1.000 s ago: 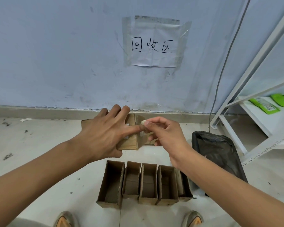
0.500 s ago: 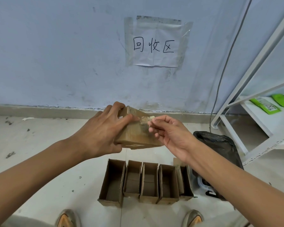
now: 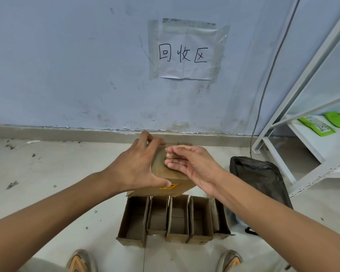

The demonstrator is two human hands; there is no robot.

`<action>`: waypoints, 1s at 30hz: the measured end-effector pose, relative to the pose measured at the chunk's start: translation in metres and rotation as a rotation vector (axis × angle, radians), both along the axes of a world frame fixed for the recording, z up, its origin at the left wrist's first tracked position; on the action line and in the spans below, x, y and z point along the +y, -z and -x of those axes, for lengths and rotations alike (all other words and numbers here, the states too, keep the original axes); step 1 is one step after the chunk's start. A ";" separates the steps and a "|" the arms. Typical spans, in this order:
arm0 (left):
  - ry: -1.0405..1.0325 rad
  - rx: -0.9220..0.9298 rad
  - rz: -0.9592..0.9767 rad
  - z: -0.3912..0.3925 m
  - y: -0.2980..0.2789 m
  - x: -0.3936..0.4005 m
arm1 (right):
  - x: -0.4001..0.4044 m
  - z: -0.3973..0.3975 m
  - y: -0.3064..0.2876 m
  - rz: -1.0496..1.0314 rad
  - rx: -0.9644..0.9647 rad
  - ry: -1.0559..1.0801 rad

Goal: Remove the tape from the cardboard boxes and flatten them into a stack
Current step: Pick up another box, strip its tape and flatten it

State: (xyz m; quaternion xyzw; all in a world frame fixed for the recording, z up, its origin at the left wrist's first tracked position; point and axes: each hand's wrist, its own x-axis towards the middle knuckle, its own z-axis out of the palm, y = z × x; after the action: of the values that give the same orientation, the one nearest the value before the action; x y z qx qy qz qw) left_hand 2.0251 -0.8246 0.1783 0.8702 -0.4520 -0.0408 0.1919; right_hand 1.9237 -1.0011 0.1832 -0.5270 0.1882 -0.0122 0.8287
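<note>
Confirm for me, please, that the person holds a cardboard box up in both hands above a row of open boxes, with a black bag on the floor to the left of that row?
One detail is off: the black bag lies to the right of the row of open boxes, not the left, as the head view shows. The left hand does grip the cardboard box above that row, with the right hand at its top.

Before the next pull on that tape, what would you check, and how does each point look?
1. Left hand grips the held box: ok.
2. Right hand pinches a tape end at its fingertips: ok, a pale bit shows.
3. Tape fully off: cannot tell.
4. Held box flattened: not ok.
5. Row of open boxes on the floor flattened and stacked: not ok.
6. Black bag within reach for scraps: ok, probably.
</note>
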 end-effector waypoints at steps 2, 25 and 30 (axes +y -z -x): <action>-0.001 -0.027 -0.034 0.001 0.001 -0.002 | 0.001 0.001 0.002 0.049 -0.001 -0.003; -0.007 -0.242 -0.030 0.010 -0.005 0.010 | 0.009 0.003 0.016 1.358 -0.222 -0.046; -0.002 -0.227 0.020 0.013 -0.011 0.010 | 0.003 0.000 0.010 1.129 -0.090 0.038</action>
State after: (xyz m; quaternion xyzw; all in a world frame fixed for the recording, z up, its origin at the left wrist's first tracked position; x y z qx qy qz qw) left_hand 2.0123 -0.8146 0.1889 0.8677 -0.4703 0.0629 0.1481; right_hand 1.9242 -0.9981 0.1729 -0.8839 0.1261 -0.1483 0.4251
